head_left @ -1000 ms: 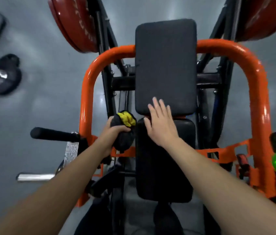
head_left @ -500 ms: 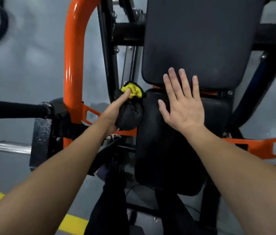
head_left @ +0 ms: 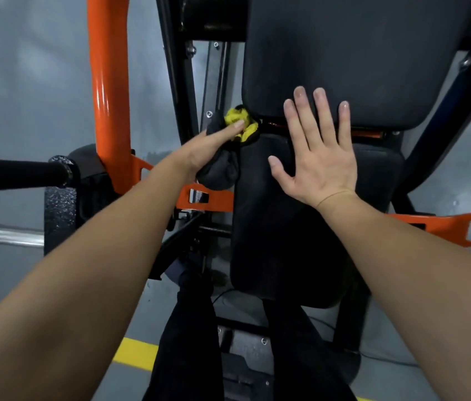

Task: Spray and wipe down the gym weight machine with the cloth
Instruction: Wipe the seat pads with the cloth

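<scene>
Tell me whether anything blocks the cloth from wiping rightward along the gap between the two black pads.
The right hand lies flat across that gap, right of the black-and-yellow cloth the left hand holds at its left end.

A gym: an orange-framed weight machine [head_left: 104, 82] with black pads [head_left: 358, 53] on a yellow-lined grey floor [head_left: 26, 82].

Weight machine [head_left: 107, 82] with glossy orange tube frame left of its black padded backrest [head_left: 358, 53], black seat pad [head_left: 286, 241] just below the backrest, bunched black-and-yellow cloth [head_left: 222, 169] pressed against the backrest's lower left corner, touching the seat pad's edge
</scene>
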Demonstrator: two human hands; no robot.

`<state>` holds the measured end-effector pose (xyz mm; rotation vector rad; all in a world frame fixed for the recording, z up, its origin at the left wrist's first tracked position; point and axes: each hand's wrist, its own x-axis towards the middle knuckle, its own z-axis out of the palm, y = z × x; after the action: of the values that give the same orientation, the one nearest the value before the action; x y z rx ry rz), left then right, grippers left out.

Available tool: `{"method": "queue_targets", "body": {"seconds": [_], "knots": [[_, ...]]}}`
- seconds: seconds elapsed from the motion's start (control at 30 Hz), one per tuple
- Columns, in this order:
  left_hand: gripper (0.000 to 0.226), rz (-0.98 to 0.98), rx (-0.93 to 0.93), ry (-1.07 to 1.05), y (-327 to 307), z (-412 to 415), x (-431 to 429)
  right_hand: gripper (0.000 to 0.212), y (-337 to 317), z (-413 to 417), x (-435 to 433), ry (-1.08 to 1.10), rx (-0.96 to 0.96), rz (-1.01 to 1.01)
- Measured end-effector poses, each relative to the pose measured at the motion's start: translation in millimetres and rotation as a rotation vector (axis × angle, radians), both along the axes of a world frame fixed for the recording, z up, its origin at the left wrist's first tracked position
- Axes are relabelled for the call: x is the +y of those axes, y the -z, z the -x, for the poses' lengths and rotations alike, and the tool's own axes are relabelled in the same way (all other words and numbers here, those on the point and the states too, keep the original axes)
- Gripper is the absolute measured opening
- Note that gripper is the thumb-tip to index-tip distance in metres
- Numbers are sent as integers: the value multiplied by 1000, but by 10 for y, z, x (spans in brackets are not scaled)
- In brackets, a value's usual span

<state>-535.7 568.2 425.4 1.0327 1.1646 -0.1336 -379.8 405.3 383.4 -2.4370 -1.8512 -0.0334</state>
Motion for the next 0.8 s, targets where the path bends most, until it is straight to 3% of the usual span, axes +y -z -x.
{"method": "queue_targets", "body": {"seconds": [0.2, 0.43, 0.57, 0.67, 0.8], "knots": [[29, 83, 3, -242, 157, 338, -326, 83, -29, 15, 7, 4, -25, -5], [34, 183, 135, -145, 435, 1092, -1011, 84, -33, 55, 12, 21, -43, 9], [29, 24, 72, -130, 472, 1054, -1031, 83, -24, 55, 10, 30, -58, 5], [24, -115, -24, -251, 384, 705, -705, 84, -21, 50, 6, 32, -57, 2], [31, -290, -76, -250, 108, 147, -241, 85, -22, 61, 15, 33, -60, -4]]}}
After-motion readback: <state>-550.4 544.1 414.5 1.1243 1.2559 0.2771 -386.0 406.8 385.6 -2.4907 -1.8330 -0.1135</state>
